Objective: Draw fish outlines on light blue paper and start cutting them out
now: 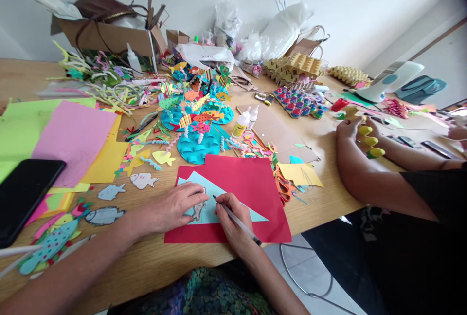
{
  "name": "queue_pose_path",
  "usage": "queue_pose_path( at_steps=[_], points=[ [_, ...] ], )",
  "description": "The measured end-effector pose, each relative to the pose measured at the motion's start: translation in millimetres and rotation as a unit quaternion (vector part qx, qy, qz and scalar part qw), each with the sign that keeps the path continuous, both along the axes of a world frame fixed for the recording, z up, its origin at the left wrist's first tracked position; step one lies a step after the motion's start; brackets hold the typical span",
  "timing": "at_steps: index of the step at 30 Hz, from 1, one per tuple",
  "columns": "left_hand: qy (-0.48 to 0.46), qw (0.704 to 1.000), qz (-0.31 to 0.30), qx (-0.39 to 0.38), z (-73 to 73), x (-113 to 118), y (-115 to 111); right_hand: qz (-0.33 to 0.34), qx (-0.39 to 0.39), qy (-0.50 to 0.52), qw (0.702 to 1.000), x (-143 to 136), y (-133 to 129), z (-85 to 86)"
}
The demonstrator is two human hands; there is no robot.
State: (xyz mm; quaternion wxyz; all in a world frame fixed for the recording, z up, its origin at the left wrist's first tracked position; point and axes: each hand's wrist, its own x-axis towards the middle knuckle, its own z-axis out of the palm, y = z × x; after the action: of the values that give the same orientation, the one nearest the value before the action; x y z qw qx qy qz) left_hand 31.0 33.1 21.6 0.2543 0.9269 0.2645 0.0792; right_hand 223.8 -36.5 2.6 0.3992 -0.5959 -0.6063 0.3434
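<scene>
right hand (233,217) with a pen (239,222) beside a grey fish shape (198,212), left hand (178,205) spread on the paper
the left hand lies palm down, fingers loosely extended and slightly apart, grasping nothing, resting on the left part of the light blue paper (209,216) with its fingertips over the upper part of the grey fish shape; its forearm slants in from the lower left. the right hand is closed round the pen in a writing grip, fingers bent, its forearm rising from the lower right; the pen's tip points up and left, just right of the grey fish shape, though whether it touches the paper i cannot tell. the grey fish shape lies between the hands on the light blue paper, which rests on red paper (241,174) at the wooden table's (335,198) front edge.
</scene>
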Motion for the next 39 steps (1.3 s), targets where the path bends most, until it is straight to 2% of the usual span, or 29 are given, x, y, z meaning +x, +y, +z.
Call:
queue_pose_path(
  at_steps=[6, 14, 25, 28, 32, 39],
  points=[
    [-0.001, 1.000, 0.000, 0.016, -1.5, 0.6, -1.9, 0.000, 0.011, -0.012, 1.000, -0.1, 1.1, -0.8],
    [0.001, 1.000, 0.000, 0.010, 3.3, 2.4, -3.8, -0.004, 0.001, -0.013, 1.000, -0.7, 0.9, -3.4],
    [0.013, 1.000, 0.001, 0.001, 3.9, -0.3, 5.8, 0.003, -0.011, 0.022, 1.000, 0.2, 0.4, 5.0],
    [0.008, 1.000, 0.006, 0.002, 0.7, -0.9, 6.4, 0.032, 0.001, -0.006, 0.999, -0.9, 2.0, 7.0],
    [-0.002, 1.000, 0.007, 0.015, -3.0, -1.7, 5.7, 0.073, 0.066, -0.061, 0.993, -0.6, 5.2, 4.0],
    [-0.025, 1.000, 0.002, 0.012, -8.8, -4.5, 5.2, 0.077, 0.096, -0.133, 0.983, 2.7, 10.3, -3.1]
  ],
)
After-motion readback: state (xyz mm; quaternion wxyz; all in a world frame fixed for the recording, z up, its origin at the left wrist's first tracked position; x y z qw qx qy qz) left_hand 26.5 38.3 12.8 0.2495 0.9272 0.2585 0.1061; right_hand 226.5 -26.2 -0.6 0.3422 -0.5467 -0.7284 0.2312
